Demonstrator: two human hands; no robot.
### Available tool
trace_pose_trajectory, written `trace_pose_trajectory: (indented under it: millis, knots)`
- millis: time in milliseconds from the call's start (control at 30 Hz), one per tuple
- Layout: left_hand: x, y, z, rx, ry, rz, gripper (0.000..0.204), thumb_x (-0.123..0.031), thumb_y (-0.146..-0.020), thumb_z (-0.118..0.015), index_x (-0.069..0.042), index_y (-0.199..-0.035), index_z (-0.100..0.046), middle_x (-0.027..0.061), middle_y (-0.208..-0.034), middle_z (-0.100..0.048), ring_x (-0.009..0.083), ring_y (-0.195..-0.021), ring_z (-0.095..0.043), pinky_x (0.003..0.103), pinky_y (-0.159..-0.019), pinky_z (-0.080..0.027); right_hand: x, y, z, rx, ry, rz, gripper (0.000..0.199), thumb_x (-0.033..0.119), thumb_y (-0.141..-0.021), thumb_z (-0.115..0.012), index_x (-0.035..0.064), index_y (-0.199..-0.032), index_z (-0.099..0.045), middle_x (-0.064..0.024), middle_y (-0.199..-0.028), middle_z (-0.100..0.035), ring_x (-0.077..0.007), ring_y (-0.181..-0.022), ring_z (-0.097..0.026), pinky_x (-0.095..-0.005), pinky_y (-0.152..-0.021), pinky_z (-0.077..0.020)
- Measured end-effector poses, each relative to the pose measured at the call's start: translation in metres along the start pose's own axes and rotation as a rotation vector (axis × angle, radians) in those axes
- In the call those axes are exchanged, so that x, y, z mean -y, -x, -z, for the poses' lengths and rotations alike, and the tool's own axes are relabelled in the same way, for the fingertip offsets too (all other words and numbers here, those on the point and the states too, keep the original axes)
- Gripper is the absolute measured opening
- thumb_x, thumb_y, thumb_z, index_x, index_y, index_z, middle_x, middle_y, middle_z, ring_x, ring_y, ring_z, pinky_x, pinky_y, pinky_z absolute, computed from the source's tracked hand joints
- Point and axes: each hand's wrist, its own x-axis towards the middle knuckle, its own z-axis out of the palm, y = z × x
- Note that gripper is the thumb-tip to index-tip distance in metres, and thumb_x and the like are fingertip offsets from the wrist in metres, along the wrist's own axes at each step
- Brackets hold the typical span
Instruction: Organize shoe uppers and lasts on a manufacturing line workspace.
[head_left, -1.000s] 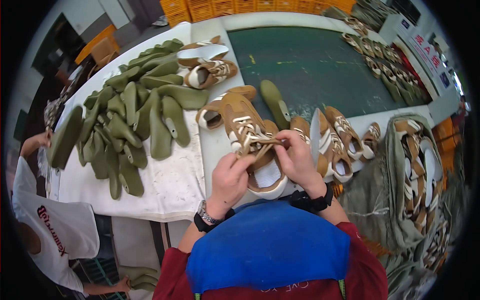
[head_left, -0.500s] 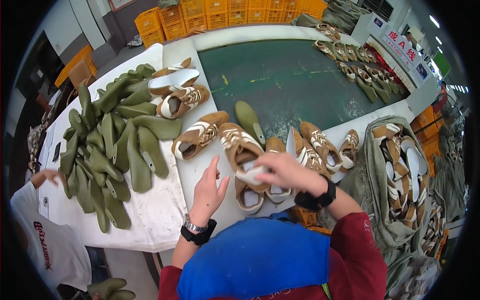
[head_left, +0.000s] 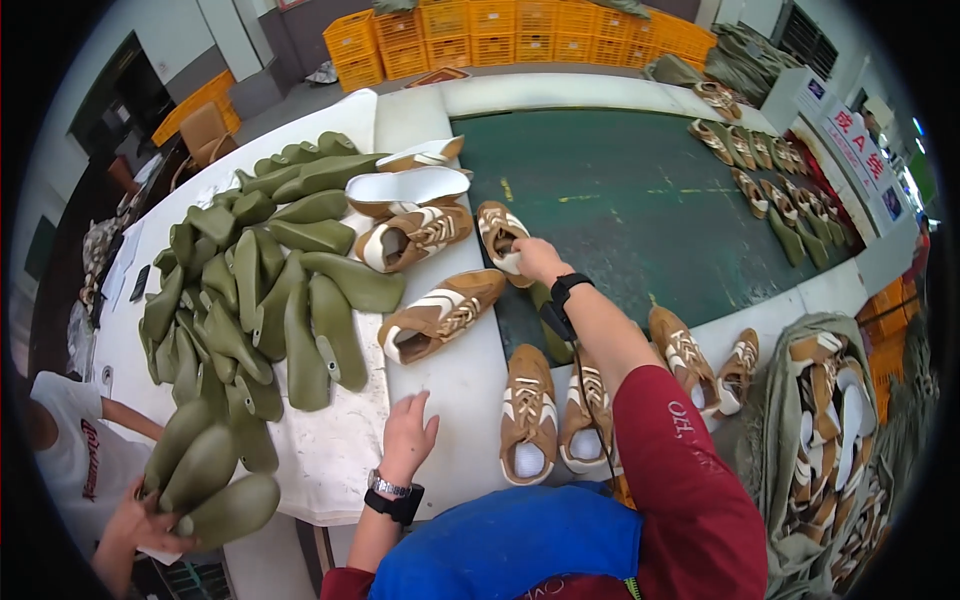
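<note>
One brown-and-white shoe (head_left: 498,230), right hand (head_left: 541,261) clamped on its heel end, over the near-left corner of the green surface (head_left: 610,180), toe about 11 o'clock. Can't tell if the shoe touches down. Clock is from that shoe. Green last (head_left: 554,346) at 5, partly under the right forearm. Single shoe (head_left: 440,318) at 7, lying on the white bench. Left hand (head_left: 406,440) further out at 7: nothing held, fingers apart. Upright shoe (head_left: 527,400) at 6. Last pile (head_left: 235,300) at 8–9; beyond it at 8, co-worker's hand (head_left: 150,525) gripping lasts (head_left: 235,510). Shoe-filled sack (head_left: 772,430) at 4. Orange crates (head_left: 490,32) at 12.
</note>
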Motion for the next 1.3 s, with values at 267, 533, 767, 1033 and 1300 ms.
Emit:
trace_pose_trajectory:
  millis: [267,533,767,1033,1300]
  knots:
    - [0.039,-0.123,-0.011,-0.266,-0.386,-0.035,0.056,-0.007,-0.070,-0.064,-0.008,-0.123,-0.046,0.0205,-0.114,-0.051,0.0383,-0.104,-0.051,0.042,-0.086,-0.044,0.006,0.013,-0.029,0.103,-0.190,0.116,0.050,-0.001,-0.074,-0.052,0.0095,-0.123,-0.051,-0.0199,-0.126,-0.048,-0.0371,-0.114,-0.047,-0.0399,-0.094,-0.0414]
    - [-0.019,-0.120,-0.011,-0.052,0.064,0.131,0.044,-0.007,-0.075,-0.052,-0.001,-0.118,-0.043,0.0278,-0.075,-0.060,0.0460,-0.074,-0.058,0.051,-0.069,-0.047,0.081,0.129,0.055,-0.084,-0.475,0.290,0.064,0.033,-0.074,-0.069,0.0127,-0.130,-0.044,-0.0203,-0.124,-0.047,-0.0332,-0.110,-0.051,-0.0395,-0.088,-0.0451]
    - [-0.094,-0.065,0.042,0.014,0.170,0.123,0.048,-0.011,-0.076,-0.057,0.001,-0.119,-0.038,0.0258,-0.079,-0.060,0.0443,-0.075,-0.058,0.050,-0.068,-0.047,0.127,0.214,0.086,-0.263,-0.296,0.317,0.069,0.018,-0.070,-0.064,0.0148,-0.135,-0.039,-0.0351,-0.131,-0.031,-0.0460,-0.088,-0.058,-0.0429,-0.077,-0.0498]
    - [-0.121,-0.023,0.059,-0.475,0.074,-0.270,0.028,-0.006,-0.073,-0.062,0.000,-0.099,-0.055,0.0138,-0.080,-0.055,0.0326,-0.074,-0.055,0.040,-0.066,-0.047,0.160,0.275,0.111,-0.679,0.070,0.441,0.047,0.013,-0.068,-0.065,0.0107,-0.115,-0.057,-0.0170,-0.111,-0.050,-0.0298,-0.086,-0.056,-0.0323,-0.073,-0.0468]
    - [-0.140,0.009,0.072,-0.485,0.117,-0.293,0.033,-0.002,-0.073,-0.059,0.001,-0.106,-0.055,0.0152,-0.079,-0.057,0.0327,-0.071,-0.056,0.041,-0.065,-0.047,0.169,0.299,0.106,-0.418,-0.318,0.548,0.039,0.002,-0.069,-0.058,0.0144,-0.106,-0.057,-0.0100,-0.079,-0.047,-0.0302,-0.064,-0.054,-0.0396,-0.055,-0.0464]
